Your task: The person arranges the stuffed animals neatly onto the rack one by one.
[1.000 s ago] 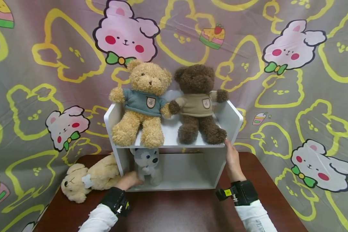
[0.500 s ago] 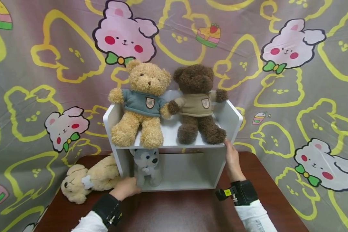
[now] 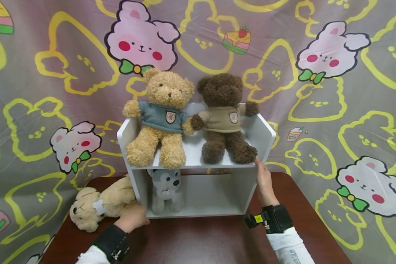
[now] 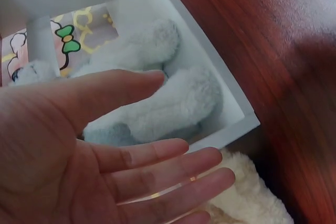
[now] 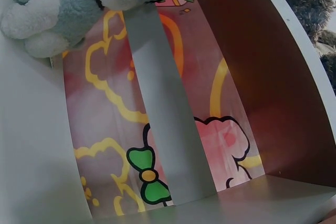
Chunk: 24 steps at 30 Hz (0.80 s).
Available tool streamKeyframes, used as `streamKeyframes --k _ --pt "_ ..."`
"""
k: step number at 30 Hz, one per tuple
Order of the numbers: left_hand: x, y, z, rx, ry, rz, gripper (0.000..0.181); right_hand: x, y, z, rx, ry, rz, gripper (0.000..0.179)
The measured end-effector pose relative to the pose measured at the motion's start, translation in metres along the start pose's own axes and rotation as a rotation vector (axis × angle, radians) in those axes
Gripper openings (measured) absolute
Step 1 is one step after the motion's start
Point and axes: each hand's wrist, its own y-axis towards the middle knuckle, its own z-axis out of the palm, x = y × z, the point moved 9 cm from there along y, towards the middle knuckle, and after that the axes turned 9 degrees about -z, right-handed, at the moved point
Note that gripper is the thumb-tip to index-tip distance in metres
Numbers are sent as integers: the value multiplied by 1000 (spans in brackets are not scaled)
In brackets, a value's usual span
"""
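My left hand hovers by the lower left corner of the white shelf, in front of the cream plush dog lying on its side. In the left wrist view its thumb and fingers are spread, with nothing held. A grey and white plush husky sits at the left of the lower compartment; its legs show beyond my thumb. My right hand holds the shelf's right side panel at the front edge, just below the upper board; most of its fingers are hidden.
On the upper board sit a tan teddy bear in a blue sweater and a dark brown teddy bear in a beige one. A brown table bears the shelf. Behind hangs a patterned curtain.
My left hand has drawn back from the husky, out of the lower compartment, toward the left and nearer to me. The husky and my right hand have stayed in place.
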Motion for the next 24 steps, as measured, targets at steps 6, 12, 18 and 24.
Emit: streamKeyframes --k 6,12,18,24 --pt "13 0 0 43 -65 -40 28 1 2 1 -2 19 8 77" --pt "21 -1 -1 75 -120 -76 26 -2 3 -1 -6 -4 6 78" --pt "32 -3 2 65 -121 -112 21 -3 2 -1 -6 -4 -9 77" --pt "53 -1 4 89 -138 -202 25 -1 2 0 -2 -11 -13 77"
